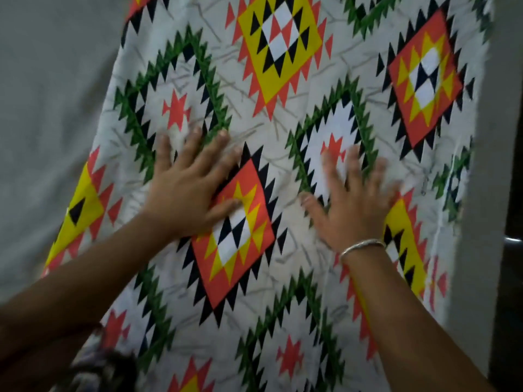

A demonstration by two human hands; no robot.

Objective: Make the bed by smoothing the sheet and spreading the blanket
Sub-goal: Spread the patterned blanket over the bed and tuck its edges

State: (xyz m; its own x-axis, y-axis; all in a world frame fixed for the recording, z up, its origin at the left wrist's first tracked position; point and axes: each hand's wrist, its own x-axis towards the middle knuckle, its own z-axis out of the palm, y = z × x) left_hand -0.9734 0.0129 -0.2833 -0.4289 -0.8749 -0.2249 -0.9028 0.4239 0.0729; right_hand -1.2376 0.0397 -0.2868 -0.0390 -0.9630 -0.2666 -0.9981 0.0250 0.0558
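Near the scene's centre, left hand and right hand press flat, fingers spread, grasping nothing, on the patterned sheet. Smoothing step, apparently; next move: sweep outward over the creases.

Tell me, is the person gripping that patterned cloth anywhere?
Nothing is held: left hand and right hand press flat, fingers straight, on the patterned sheet.

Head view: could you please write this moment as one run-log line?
step: smoothing | left hand: flat on patterned cloth | right hand: flat on same cloth, blurred | bracelet: right wrist
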